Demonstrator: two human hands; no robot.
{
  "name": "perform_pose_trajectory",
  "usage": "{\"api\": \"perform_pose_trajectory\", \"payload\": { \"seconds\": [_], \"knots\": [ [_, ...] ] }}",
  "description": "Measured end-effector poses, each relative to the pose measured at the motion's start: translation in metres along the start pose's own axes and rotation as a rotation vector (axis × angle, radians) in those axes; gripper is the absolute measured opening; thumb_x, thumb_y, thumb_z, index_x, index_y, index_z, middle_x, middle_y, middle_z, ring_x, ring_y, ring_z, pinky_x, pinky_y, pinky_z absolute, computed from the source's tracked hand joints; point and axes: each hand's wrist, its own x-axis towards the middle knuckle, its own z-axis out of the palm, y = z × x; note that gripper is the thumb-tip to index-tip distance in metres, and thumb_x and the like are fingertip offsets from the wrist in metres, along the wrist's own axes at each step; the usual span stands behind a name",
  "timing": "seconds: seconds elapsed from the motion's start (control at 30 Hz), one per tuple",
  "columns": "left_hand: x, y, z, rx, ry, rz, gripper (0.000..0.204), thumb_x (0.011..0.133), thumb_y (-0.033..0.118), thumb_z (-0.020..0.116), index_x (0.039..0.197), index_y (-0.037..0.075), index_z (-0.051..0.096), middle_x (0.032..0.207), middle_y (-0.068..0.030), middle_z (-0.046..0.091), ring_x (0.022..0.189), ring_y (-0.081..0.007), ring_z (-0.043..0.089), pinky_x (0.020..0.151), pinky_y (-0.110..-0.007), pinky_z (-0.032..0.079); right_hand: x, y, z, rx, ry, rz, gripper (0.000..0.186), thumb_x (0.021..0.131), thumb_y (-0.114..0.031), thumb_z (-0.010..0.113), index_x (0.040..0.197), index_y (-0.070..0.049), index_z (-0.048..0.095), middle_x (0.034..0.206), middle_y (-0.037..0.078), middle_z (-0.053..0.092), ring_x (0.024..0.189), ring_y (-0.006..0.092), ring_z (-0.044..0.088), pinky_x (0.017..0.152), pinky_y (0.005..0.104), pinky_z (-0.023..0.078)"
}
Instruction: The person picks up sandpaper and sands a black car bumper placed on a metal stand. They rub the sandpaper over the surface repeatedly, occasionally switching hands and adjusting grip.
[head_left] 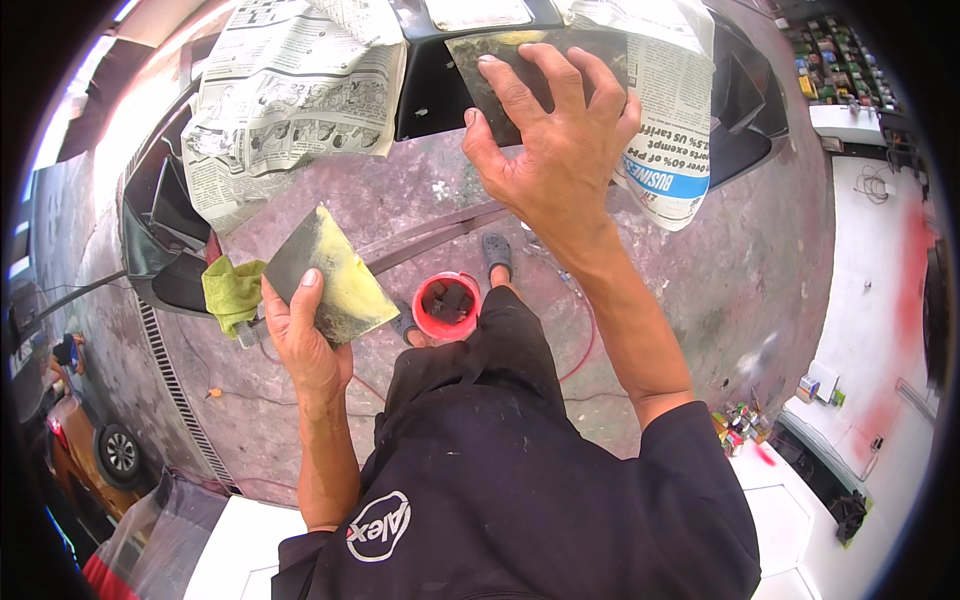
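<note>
Overhead, the black car panel (430, 100) fills the top of the view, masked with sheets of newspaper (290, 100) taped over its left and right parts, and everything else sits relative to it. Against the panel's bare middle strip the right hand (555, 140) lies flat with fingers spread wide, pressing a dark flexible spreader sheet (500, 70) onto the surface. Below the panel and to its left, the left hand (305, 335) is closed around a second spreader plate (325, 275), thumb on top; that plate is held clear of the panel and carries a smear of yellowish filler over most of its face. A yellow-green cloth (232, 292) is bunched in the same hand, just left of the plate. Down on the grey floor beneath the panel, close to the person's sandalled foot (497, 255), stands a small red tub (447, 305) with dark contents. A thin red hose (585, 345) curves along the floor just right of the tub.
</note>
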Motion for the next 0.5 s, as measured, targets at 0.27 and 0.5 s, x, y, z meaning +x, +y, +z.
{"api": "perform_pose_trajectory", "payload": {
  "seconds": [0.27, 0.5],
  "knots": [
    [-0.002, -0.001, 0.004, 0.006, -0.004, -0.003, 0.037, 0.104, 0.004, 0.062, 0.14, 0.001, 0.057, 0.121, -0.009, 0.07, 0.106, -0.018, 0.072, 0.094, -0.036, 0.062, 0.001, 0.003, -0.004, 0.015, 0.001, 0.015, 0.038, 0.081, -0.036, 0.081, 0.117, -0.025, 0.078, 0.137, 0.0, 0.058, 0.135, 0.0351, 0.044, 0.104, 0.072, 0.028],
    [0.002, 0.004, 0.028, 0.021, -0.031, 0.037, 0.041, 0.104, 0.004, 0.061, 0.144, 0.0, 0.055, 0.126, -0.0105, 0.07, 0.109, -0.019, 0.072, 0.095, -0.036, 0.062, -0.005, -0.006, -0.049, 0.058, -0.087, 0.075, 0.043, 0.078, -0.028, 0.083, 0.121, -0.025, 0.081, 0.134, -0.001, 0.065, 0.132, 0.0321, 0.052, 0.108, 0.0524, 0.036]
  ]
}}
